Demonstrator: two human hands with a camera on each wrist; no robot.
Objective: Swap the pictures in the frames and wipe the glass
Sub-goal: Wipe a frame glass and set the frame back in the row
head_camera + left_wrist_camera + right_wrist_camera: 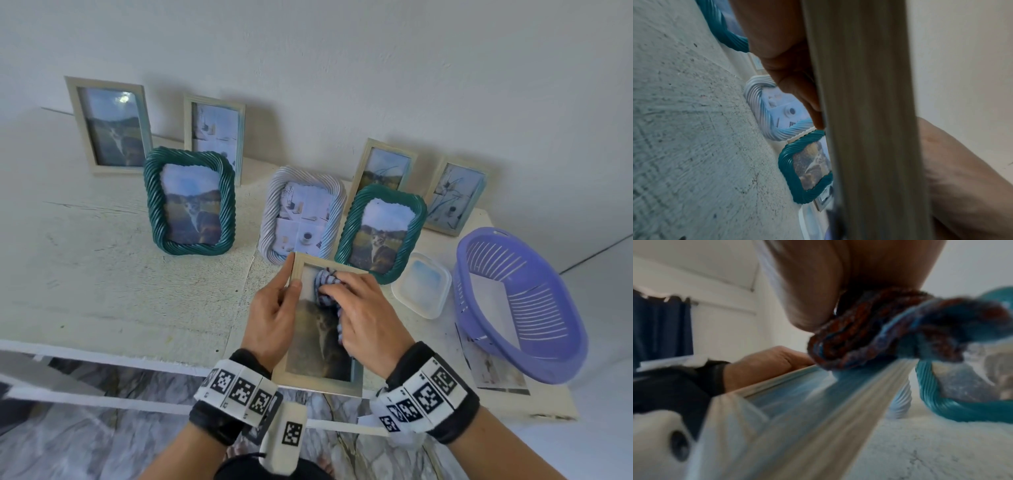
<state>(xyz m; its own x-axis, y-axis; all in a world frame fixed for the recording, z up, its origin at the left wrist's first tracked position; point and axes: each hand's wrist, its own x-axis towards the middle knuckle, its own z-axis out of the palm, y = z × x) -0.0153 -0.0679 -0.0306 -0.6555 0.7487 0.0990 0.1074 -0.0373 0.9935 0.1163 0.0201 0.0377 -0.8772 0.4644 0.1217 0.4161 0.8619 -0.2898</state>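
We are in a home: picture frames (190, 202) stand on a white table (102, 274) by a wall (342, 68), near a curtain (661, 327).

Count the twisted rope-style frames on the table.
3. A green one stands at left, a white one in the middle, and another green one right of it, partly behind the held frame. None seems hidden.
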